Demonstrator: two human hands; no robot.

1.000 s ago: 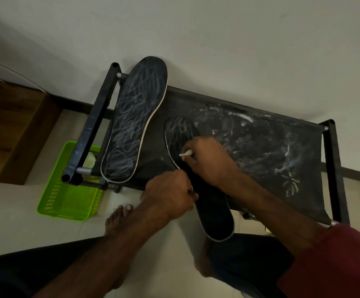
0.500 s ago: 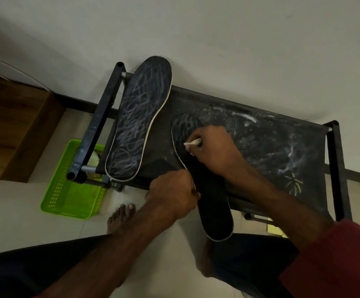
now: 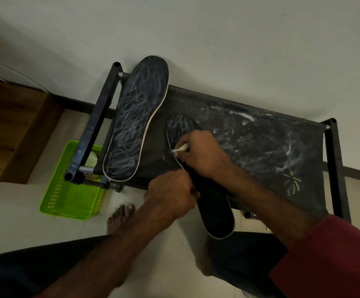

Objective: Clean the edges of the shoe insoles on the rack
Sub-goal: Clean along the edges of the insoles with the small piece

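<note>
Head view: black rack with a dark fabric shelf stands against a pale wall, and the fabric is smeared with white marks. Two black insoles lie on it. Scribbled insole sits at the rack's left end, covered in whitish scrawl, with a pale rim and its top end reaching past the back bar toward the wall. Second insole lies just right of it. Its far end is on the fabric with some white scrawl, and its near end hangs out past the front edge over the floor. Right hand sits over the far half of the second insole, fingers curled, pinching a short white stick. The stick tip touches that insole's left rim; cannot tell what the stick is made of. Left hand is just in front of the right one, fingers curled onto the same insole's left edge about midway, gripping it, fingertips hidden. Red sleeve covers the right upper arm. Green basket sits on the floor under the rack's left end, with a pale lump inside partly hidden by the frame. Wooden cabinet stands at the left by the wall. Bare foot rests on the floor below the left hand.
</note>
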